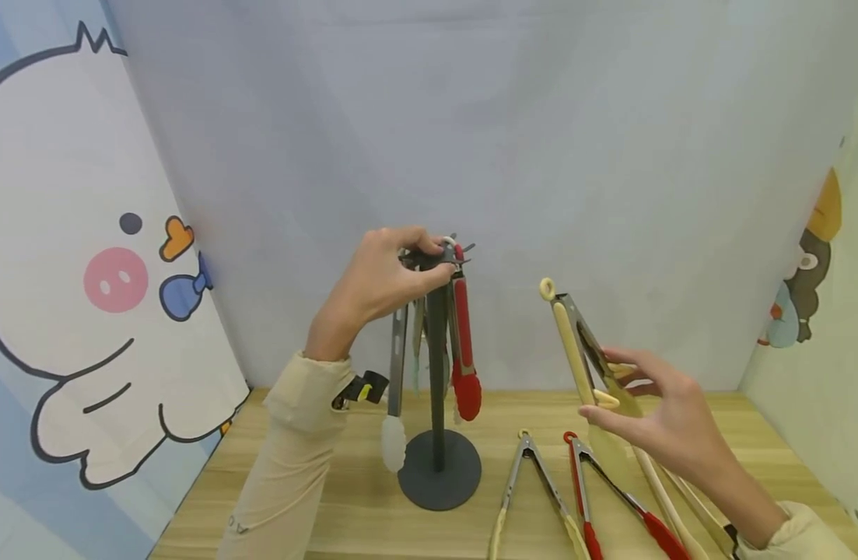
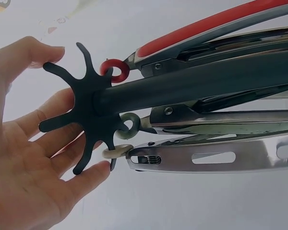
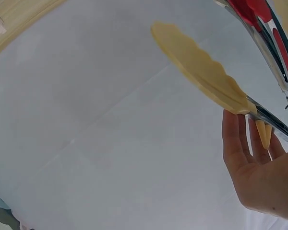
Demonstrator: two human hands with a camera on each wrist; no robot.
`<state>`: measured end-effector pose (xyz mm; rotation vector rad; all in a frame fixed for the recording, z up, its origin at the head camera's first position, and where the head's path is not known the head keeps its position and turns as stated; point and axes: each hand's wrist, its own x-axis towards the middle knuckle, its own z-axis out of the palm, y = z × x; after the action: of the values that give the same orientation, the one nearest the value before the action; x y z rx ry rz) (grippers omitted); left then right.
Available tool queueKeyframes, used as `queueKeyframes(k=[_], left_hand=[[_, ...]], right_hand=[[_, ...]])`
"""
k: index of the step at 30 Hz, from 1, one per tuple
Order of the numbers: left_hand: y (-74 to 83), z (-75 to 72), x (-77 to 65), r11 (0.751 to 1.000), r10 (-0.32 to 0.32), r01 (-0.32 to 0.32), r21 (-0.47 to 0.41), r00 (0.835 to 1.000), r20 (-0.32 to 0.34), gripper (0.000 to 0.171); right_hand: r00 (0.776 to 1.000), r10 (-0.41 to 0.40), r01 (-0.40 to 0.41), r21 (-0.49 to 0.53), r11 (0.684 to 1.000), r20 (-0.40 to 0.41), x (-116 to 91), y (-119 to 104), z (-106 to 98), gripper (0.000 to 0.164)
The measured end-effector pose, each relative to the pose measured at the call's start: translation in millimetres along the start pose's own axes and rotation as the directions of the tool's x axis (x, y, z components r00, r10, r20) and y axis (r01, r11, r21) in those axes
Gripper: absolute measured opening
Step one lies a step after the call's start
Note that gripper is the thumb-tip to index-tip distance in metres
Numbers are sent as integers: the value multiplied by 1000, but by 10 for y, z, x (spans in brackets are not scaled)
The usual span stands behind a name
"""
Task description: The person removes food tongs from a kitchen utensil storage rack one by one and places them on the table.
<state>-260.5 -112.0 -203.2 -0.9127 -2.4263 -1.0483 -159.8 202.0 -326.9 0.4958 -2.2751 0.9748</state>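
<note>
My left hand (image 1: 383,272) grips the hook disc at the top of a dark upright stand (image 1: 436,373). In the left wrist view, its fingers lie behind the disc's curved hooks (image 2: 57,123), with the little finger at one hook tip. Several tongs hang by their rings from the hooks: red tongs (image 1: 462,319), tongs with white tips (image 1: 394,443), and another with a greenish ring (image 2: 129,125). To the right of the stand, my right hand (image 1: 670,412) holds yellow tongs (image 1: 572,354) up above the table, ring end upward, between thumb and fingers.
On the wooden table (image 1: 358,513), yellow-tipped tongs (image 1: 510,481) and red tongs (image 1: 581,488) lie spread, right of the stand's round base (image 1: 464,482). Cream-handled utensils (image 1: 656,486) lie partly beneath my right forearm. A grey backdrop (image 1: 611,155) rises behind.
</note>
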Motion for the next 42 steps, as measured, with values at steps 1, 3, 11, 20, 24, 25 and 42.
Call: queueKeyframes(k=[1, 3, 11, 20, 24, 25, 42], left_hand=[[1, -10, -1, 1000, 0, 0, -1, 1000, -1, 21], [-1, -25, -6, 1000, 3, -3, 1, 1000, -6, 21], [0, -63, -20, 999, 23, -23, 29, 1000, -16, 24], [7, -75, -21, 999, 16, -16, 39, 1000, -10, 27], [9, -71, -24, 999, 23, -23, 42, 1000, -8, 27], [11, -70, -25, 999, 25, -25, 44, 1000, -8, 27], [4, -17, -25, 999, -5, 4, 37, 1000, 14, 28]], right_hand=[[1000, -4, 4, -1, 1000, 0, 5, -2, -13, 68], [1000, -3, 3, -11, 1000, 4, 11, 0, -37, 68], [999, 39, -38, -71, 997, 18, -12, 36, -137, 66], [999, 50, -50, -102, 994, 0, -72, 97, -251, 63], [998, 60, -61, -110, 992, -11, -106, 143, -309, 63], [998, 61, -62, -110, 992, -13, -116, 157, -326, 63], [994, 113, -113, -178, 978, -14, -272, 343, -542, 64]])
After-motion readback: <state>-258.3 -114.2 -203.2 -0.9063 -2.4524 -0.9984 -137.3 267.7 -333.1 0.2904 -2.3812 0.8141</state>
